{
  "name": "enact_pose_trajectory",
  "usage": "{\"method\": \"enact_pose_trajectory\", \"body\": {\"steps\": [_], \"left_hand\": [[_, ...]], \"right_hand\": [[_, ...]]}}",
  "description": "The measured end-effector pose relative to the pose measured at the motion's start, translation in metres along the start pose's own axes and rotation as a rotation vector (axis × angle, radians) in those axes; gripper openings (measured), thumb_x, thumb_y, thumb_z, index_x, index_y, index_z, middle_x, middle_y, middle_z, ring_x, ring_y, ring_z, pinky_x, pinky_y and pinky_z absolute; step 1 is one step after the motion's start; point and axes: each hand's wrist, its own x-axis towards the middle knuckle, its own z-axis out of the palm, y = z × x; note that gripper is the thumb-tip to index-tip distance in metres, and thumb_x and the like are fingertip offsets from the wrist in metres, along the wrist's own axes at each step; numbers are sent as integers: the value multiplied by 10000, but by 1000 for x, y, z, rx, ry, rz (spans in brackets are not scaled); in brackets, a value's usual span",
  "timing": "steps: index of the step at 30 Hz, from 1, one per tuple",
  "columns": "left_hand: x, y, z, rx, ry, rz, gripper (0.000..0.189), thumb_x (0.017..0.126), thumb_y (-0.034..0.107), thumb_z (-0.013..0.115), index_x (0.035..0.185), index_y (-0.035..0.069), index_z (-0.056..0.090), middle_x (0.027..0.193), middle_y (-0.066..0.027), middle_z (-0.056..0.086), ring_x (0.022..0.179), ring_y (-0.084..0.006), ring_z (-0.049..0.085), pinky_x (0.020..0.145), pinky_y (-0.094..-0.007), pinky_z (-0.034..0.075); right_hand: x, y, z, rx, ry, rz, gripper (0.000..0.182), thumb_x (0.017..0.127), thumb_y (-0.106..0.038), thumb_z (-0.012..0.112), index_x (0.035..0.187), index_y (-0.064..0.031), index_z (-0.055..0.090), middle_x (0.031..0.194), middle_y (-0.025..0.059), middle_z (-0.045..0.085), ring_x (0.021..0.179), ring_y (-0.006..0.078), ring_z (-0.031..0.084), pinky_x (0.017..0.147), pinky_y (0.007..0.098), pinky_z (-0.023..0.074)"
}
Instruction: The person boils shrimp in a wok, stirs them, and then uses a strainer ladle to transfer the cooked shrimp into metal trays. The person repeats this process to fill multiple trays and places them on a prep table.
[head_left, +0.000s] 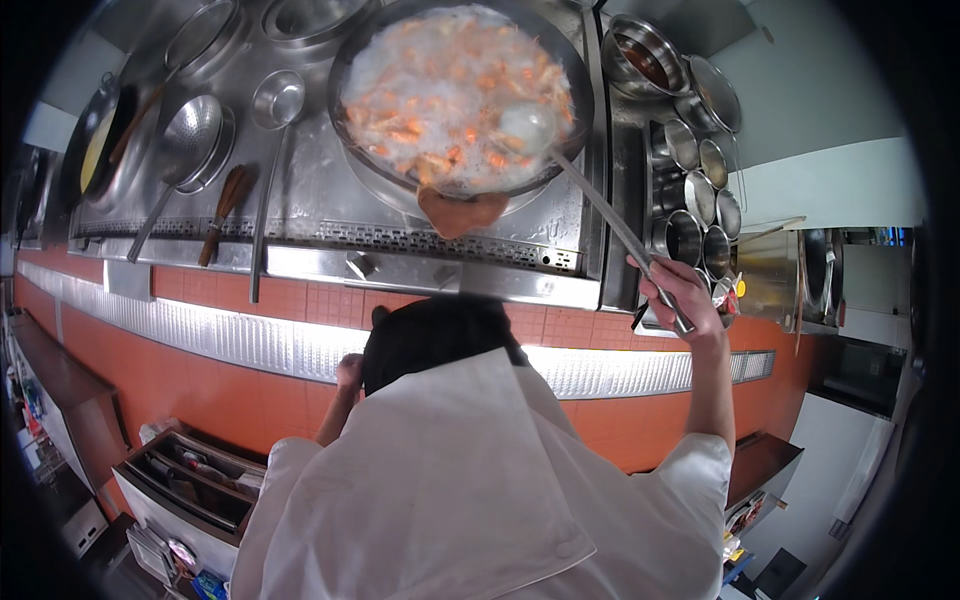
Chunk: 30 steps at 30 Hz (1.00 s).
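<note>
My right hand (686, 296) grips the handle of a long metal ladle (619, 225). The ladle's bowl dips among the food at the right side of a large wok (346, 146). Pale foam or steaming liquid fills this wok, with many orange and tan food pieces (409, 131) in it; steam blurs them, so their kind is unclear. A brown cloth (461, 211) covers the wok's near edge. Low by my side, next to the black garment at my waist, hangs my left hand (349, 371); its fingers are too small and partly hidden to read.
Left of the wok, a steel stove top (315, 180) holds a small ladle (279, 101), a perforated skimmer (193, 135) and a wok brush (223, 206). Several metal canisters (699, 196) and a steel bowl of dark liquid (645, 60) stand at right. Behind me is an open-topped drawer unit (187, 480).
</note>
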Motion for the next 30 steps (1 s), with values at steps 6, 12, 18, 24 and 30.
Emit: {"method": "enact_pose_trajectory", "body": {"steps": [6,12,18,24,30], "left_hand": [[12,-12,16,-86,64,-61,249,799,180,547,888,-15,673,813,-100,670,767,-187,626,708,-300,495],[20,-36,19,-26,60,-36,251,785,171,544,903,-10,671,823,-103,669,755,-178,625,699,-300,500],[-4,6,4,-81,47,-127,226,797,136,531,897,-18,662,824,-91,660,750,-155,614,667,-292,498],[0,9,6,-84,-3,-103,202,835,108,530,949,-4,654,871,-94,658,783,-154,613,702,-285,492],[1,12,3,-17,9,-51,228,816,143,537,938,-8,657,869,-94,662,795,-170,618,716,-296,492]], "right_hand": [[0,-15,-9,-201,68,-33,271,943,-195,482,1104,13,543,650,7,498,400,33,425,345,176,312],[14,3,-12,-141,102,-94,274,940,-181,486,1114,26,534,663,22,501,398,46,421,342,188,316],[4,9,-15,-217,119,-137,273,939,-172,479,1113,32,534,665,25,501,396,48,414,347,189,309],[0,7,-13,-168,132,-160,308,941,-189,476,1152,29,530,664,23,498,407,42,410,346,181,296],[-3,10,-14,77,86,-77,317,941,-193,478,1173,17,530,663,14,493,409,38,415,345,176,295]]}}
